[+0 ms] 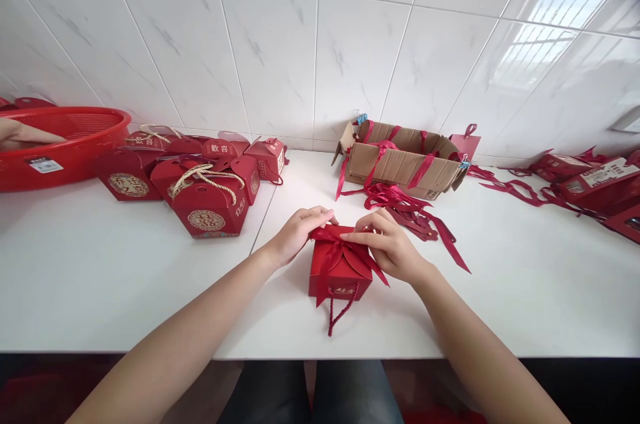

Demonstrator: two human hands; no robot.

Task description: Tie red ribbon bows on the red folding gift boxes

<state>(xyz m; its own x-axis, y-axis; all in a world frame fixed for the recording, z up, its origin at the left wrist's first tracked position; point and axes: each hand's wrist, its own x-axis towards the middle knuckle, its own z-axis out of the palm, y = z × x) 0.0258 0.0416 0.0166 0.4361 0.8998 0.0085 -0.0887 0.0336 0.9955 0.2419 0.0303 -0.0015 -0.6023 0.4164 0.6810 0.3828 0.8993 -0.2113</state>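
Note:
A small red gift box (343,274) stands on the white table near its front edge, with a red ribbon bow (340,243) tied across its top. A twisted dark red cord handle (343,311) hangs down its front. My left hand (300,232) is at the box's upper left, fingers closed together at the left loop of the bow; what they pinch is too small to make out. At the upper right, my right hand (387,244) has its fingers bent over the ribbon, the index fingertip near the knot.
Several red gift boxes (207,211) stand at the left beside a red plastic basket (95,147), where another person's hand (30,134) reaches in. Behind the right hand are a cardboard box (395,167) hung with ribbons and loose ribbons (400,201). Red packaging (595,184) lies far right.

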